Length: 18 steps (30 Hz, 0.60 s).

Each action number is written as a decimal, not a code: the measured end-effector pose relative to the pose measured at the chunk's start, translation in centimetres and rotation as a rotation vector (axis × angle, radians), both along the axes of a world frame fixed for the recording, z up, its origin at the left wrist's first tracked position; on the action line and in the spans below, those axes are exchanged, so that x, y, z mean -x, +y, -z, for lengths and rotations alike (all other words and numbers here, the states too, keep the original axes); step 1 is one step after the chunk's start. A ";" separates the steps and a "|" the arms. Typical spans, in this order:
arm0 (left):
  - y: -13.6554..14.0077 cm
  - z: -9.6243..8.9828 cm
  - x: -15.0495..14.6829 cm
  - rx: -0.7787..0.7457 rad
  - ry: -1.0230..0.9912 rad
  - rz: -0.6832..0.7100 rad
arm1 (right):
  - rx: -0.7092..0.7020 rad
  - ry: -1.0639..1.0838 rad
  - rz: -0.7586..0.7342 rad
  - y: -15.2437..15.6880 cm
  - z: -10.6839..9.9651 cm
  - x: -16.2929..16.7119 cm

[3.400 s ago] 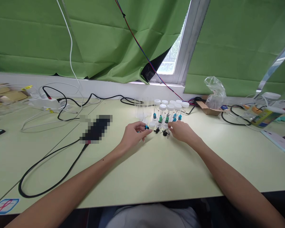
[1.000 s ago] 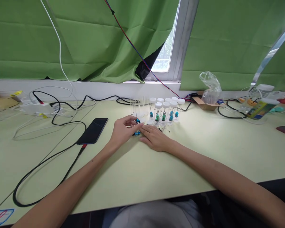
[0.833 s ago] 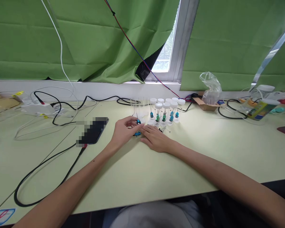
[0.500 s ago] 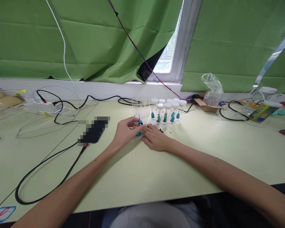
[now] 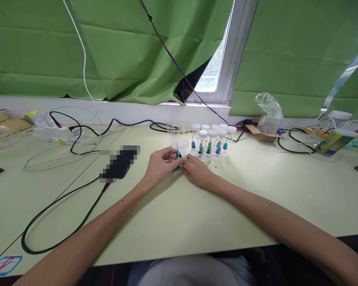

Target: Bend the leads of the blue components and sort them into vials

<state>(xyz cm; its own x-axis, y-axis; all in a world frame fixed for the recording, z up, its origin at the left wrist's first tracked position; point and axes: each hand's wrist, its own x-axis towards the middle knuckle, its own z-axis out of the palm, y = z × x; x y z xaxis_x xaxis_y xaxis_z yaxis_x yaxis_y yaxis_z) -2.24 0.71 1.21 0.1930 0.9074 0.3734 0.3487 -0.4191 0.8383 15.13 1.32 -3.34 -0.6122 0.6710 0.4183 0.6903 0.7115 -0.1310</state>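
Observation:
My left hand (image 5: pixel 162 165) is closed, with thumb and fingers pinching a small shiny blue part (image 5: pixel 178 154) that has a thin wire sticking up. More blue (image 5: pixel 176 168) shows just below the fingertips. My right hand (image 5: pixel 197 171) meets the left fingertips from the right; its fingers are drawn together and hide whatever they grip. Right behind the hands stand several clear capped vials (image 5: pixel 209 146), holding small blue or green parts with wires. Open clear tubes (image 5: pixel 183 133) stand behind the left hand. Thin loose wires (image 5: pixel 210 163) lie beside the right fingers.
On the left lie a dark phone-like device (image 5: pixel 122 163) with a black cable (image 5: pixel 52 251) and a white power strip (image 5: pixel 53 133). A small cardboard box (image 5: pixel 264 136) with a plastic bag (image 5: pixel 268 113) and a labelled jar (image 5: pixel 335 142) stand at the back right. Green curtains hang behind.
My right hand has turned and drawn its fingers in toward the left fingertips. A small dark piece beside it no longer shows. My left hand keeps its pinch; the view has shifted slightly.

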 end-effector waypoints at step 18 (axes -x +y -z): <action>-0.3 0.1 0.0 0.000 0.021 0.006 | 0.041 0.043 0.103 -1.6 -0.9 -1.3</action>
<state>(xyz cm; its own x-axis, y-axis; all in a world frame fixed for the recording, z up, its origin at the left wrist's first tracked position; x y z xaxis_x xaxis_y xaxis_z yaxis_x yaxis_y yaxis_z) -2.29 0.42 1.13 0.2063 0.9063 0.3687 0.3640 -0.4209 0.8309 16.42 -0.24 -2.42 -0.5214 0.7463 0.4137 0.7525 0.6308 -0.1894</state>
